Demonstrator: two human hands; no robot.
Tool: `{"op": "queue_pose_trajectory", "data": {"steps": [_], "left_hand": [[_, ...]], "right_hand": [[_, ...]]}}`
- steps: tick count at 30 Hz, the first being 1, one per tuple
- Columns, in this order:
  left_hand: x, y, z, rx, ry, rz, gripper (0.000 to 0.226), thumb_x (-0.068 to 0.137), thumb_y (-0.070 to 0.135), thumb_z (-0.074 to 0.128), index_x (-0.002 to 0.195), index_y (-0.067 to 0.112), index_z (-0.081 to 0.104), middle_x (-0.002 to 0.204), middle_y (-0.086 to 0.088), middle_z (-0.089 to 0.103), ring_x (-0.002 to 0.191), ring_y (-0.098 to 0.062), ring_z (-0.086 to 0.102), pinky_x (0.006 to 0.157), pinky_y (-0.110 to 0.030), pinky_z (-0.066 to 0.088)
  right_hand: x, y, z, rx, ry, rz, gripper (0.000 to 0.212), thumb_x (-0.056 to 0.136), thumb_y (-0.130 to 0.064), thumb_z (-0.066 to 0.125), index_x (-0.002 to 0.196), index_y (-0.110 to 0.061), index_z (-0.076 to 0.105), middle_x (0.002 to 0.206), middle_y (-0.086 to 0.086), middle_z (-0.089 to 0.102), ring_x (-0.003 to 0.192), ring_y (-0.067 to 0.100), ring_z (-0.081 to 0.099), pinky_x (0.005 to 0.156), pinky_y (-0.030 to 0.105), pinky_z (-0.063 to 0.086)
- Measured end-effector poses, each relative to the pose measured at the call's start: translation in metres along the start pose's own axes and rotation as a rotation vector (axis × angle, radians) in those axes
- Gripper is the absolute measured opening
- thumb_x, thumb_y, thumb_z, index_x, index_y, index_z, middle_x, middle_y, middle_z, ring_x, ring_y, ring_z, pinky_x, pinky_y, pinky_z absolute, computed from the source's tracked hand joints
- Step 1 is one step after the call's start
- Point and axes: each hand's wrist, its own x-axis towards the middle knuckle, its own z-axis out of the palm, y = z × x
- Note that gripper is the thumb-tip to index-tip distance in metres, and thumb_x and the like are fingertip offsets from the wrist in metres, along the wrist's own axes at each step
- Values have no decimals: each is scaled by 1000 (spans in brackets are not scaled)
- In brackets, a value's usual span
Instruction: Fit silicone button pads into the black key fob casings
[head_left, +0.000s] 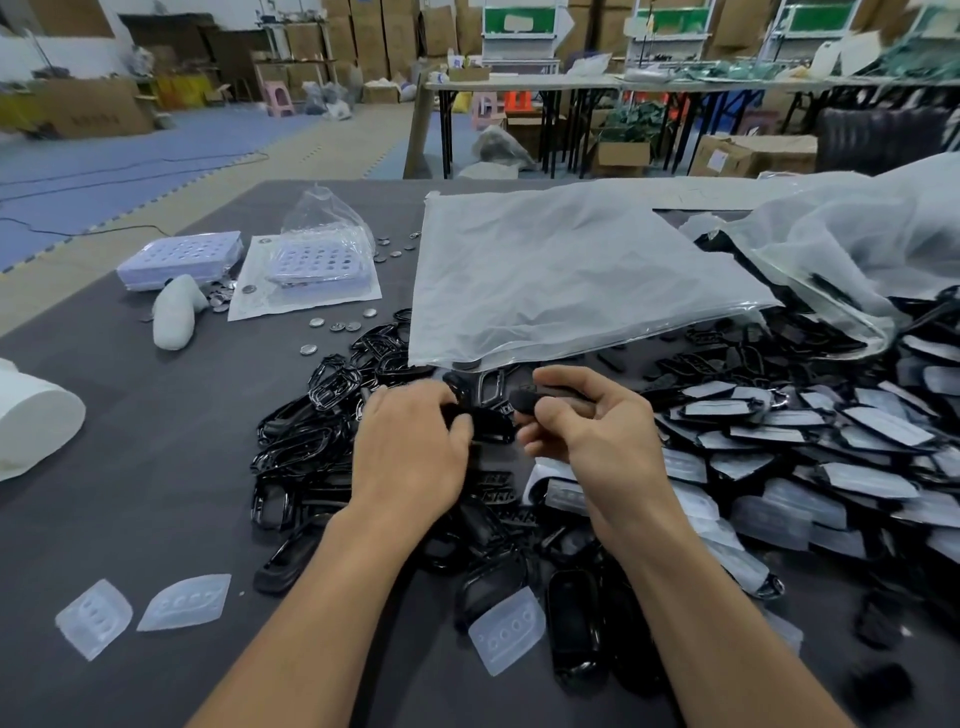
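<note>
The black casing (491, 423) sat at centre frame over the heap (311, 447) on the table (156, 519), my left grip (410, 447) curled round its end, my right grip (597, 426) pinching a dark piece (540, 399) just beside it.

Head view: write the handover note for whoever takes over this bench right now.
Left hand: grips a black casing.
Right hand: pinches a dark part, too blurred to name.
Empty casings are heaped left of the hands; loose clear pads lie on the near table.
Done: the right heap seems to carry pale pads already.
Left: finish the casing in hand, then work through the empty ones.
</note>
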Motion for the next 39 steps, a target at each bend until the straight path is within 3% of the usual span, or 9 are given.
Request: {"op": "queue_pose_trajectory", "data": {"steps": [7, 11, 15, 18, 24, 28, 31, 34, 39], "left_hand": [[-3, 3, -20, -356, -20, -275, 26, 79, 15, 65, 75, 38, 76, 70, 16, 72, 62, -6, 63, 67, -25, 51], [-4, 2, -19, -148, 12, -242, 26, 72, 43, 56, 60, 29, 75, 49, 11, 62, 75, -20, 63, 81, -35, 49], [-3, 5, -6, 79, 28, -2, 35, 82, 53, 61, 106, 37, 80, 101, 8, 77, 111, -17, 60, 104, -35, 31], [-1, 4, 5, 170, -76, 42, 36, 88, 40, 67, 123, 36, 74, 119, 4, 76, 117, -21, 61, 105, -37, 36], [2, 1, 1, -91, 98, 12, 30, 94, 16, 64, 117, 29, 79, 103, -4, 80, 102, -32, 68, 95, -38, 50], [0, 12, -12, -448, 266, -146, 42, 91, 24, 68, 132, 33, 68, 81, 21, 76, 83, 0, 67, 99, -31, 49], [2, 14, -19, -843, 231, -333, 60, 83, 20, 78, 140, 26, 61, 72, 10, 77, 66, -3, 68, 89, -37, 60], [5, 10, -21, -1165, 148, -486, 67, 83, 3, 80, 144, 14, 56, 72, -2, 78, 64, -11, 72, 62, -22, 58], [6, 8, -26, -1330, 18, -517, 33, 86, -4, 73, 116, 11, 71, 71, -3, 75, 59, -12, 71, 58, -19, 56]], "right_hand": [[0, -3, 0, 89, 36, 42, 11, 82, 3, 80, 80, -3, 71, 70, 18, 73, 49, 19, 63, 48, 23, 51], [1, -2, -2, 61, 52, 29, 16, 83, 4, 78, 74, -8, 73, 68, 15, 72, 48, 17, 58, 45, 22, 46], [3, -1, -2, 63, 49, 37, 13, 91, 6, 70, 84, -5, 73, 70, 15, 74, 51, 18, 63, 48, 23, 51], [3, -1, -2, 89, 38, 38, 12, 95, 8, 64, 90, -1, 71, 73, 17, 74, 55, 19, 66, 52, 23, 53], [1, -2, -1, 84, 21, 48, 13, 90, 12, 66, 93, 1, 73, 77, 19, 76, 59, 20, 70, 56, 24, 57], [0, -3, -1, 83, 35, 53, 10, 87, 9, 73, 87, -1, 75, 77, 17, 76, 60, 20, 71, 56, 23, 56], [-1, -4, 0, 87, 33, 69, 15, 88, 3, 75, 76, -7, 77, 73, 15, 75, 58, 19, 68, 55, 24, 56], [0, -4, 0, 88, 31, 79, 30, 90, 1, 73, 64, -14, 78, 71, 13, 73, 55, 17, 65, 53, 22, 54], [0, -6, -2, 92, 43, 88, 33, 91, 1, 71, 63, -14, 76, 71, 15, 72, 54, 17, 61, 49, 22, 49]]}}
